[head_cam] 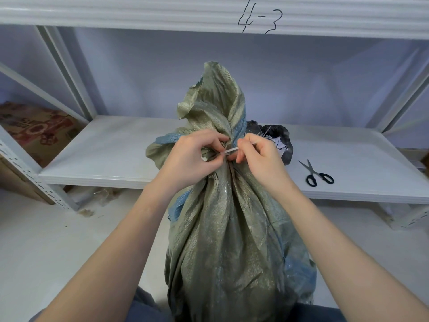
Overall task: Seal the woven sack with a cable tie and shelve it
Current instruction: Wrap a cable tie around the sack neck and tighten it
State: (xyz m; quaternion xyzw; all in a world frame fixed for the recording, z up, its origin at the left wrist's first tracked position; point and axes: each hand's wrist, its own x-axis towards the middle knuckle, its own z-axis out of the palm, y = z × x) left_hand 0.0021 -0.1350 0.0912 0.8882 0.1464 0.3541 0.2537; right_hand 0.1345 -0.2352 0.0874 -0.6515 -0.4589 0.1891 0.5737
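Observation:
A grey-green woven sack [232,240] with blue patches stands upright on the floor between my arms, its neck bunched and twisted. A thin white cable tie [231,150] runs around the neck. My left hand [188,159] pinches the gathered neck and the tie's near end. My right hand [260,159] grips the tie's free tail between thumb and fingers. The sack's loose top stands up above both hands in front of the white shelf board [111,154].
Black-handled scissors [316,174] lie on the shelf at the right. A black plastic bag [276,140] with more ties sits behind the sack. A cardboard box [34,131] is at the left. The upper shelf beam [139,10] is marked "4-3".

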